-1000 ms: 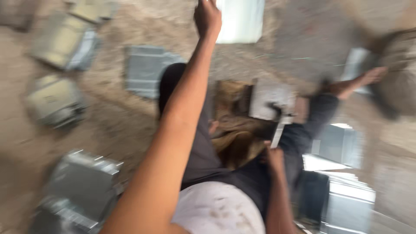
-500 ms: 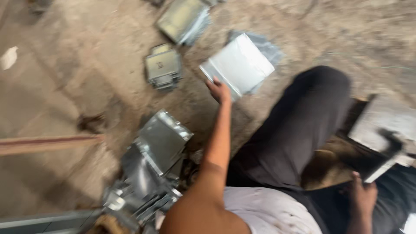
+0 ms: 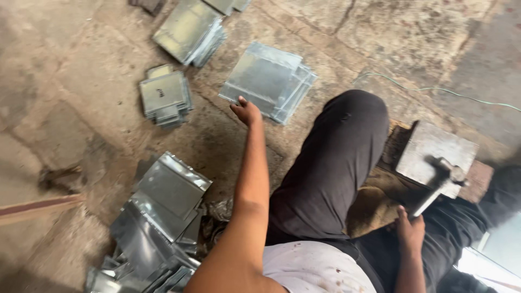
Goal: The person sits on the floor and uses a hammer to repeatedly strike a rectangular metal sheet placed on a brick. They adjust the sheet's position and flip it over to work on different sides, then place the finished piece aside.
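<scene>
Beside left hand, sheet-metal stacks, knee.

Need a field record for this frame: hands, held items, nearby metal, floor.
left hand: fingers on near edge of the stack of flat grey sheet-metal squares, grip unclear
right hand: closed on the metal hammer
hammer head: over the grey steel block beside the knee
other metal: smaller grey plate stack; heap of bent shiny sheets
floor: cracked dusty concrete floor
</scene>
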